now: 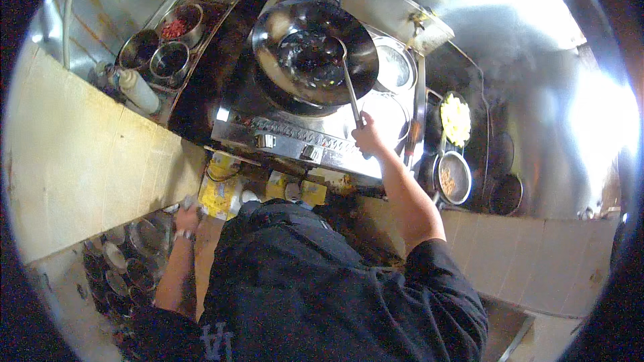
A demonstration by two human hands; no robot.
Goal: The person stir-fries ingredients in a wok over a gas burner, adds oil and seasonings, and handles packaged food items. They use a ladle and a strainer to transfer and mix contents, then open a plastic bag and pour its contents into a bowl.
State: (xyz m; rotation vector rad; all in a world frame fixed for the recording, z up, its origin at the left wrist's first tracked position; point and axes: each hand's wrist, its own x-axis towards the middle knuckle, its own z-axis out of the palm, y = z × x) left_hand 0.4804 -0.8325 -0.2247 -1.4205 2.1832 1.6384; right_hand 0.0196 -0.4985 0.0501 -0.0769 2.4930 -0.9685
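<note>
My right hand point(370, 137) is closed round the long handle of a metal ladle point(349, 84). The ladle's bowl end rests inside a large dark wok point(365, 47) on the stove. Dark, glossy liquid with small pale bits lies in the bottom of the wok. Down at my left side, my left hand point(187, 219) is closed by the edge of the pale counter, a bracelet or watch at its wrist. A small greyish-white thing shows at its fingers, too blurred to name.
Metal pots point(169, 62), one with red contents, and a white squeeze bottle point(139, 90) stand at the left. Right of the stove point(288, 135) are pale yellow cut food point(455, 119) and a strainer point(460, 191) with small orange-brown pieces. A tap point(417, 23) sits behind.
</note>
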